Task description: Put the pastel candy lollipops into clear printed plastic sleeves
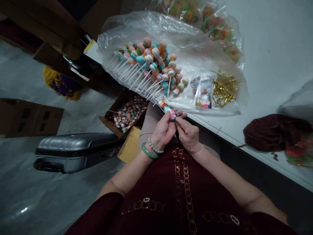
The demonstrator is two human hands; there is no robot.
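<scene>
Both my hands meet at the table's front edge around one small candy stick in a printed clear wrapper. My left hand, with a green bangle and a beaded bracelet at the wrist, is closed round the wrapped candy. The fingertips of my right hand pinch the wrapper's near end; whether a tie is between them is too small to tell. Just beyond lies a pile of colourful candy sticks with white sticks pointing toward me. To its right are flat printed wrappers and gold twist ties.
A clear plastic sheet covers part of the white table. Bags of gummy-like candy lie at the back. Below left stand an open carton of wrapped candies and a grey suitcase. A dark red bag lies at right.
</scene>
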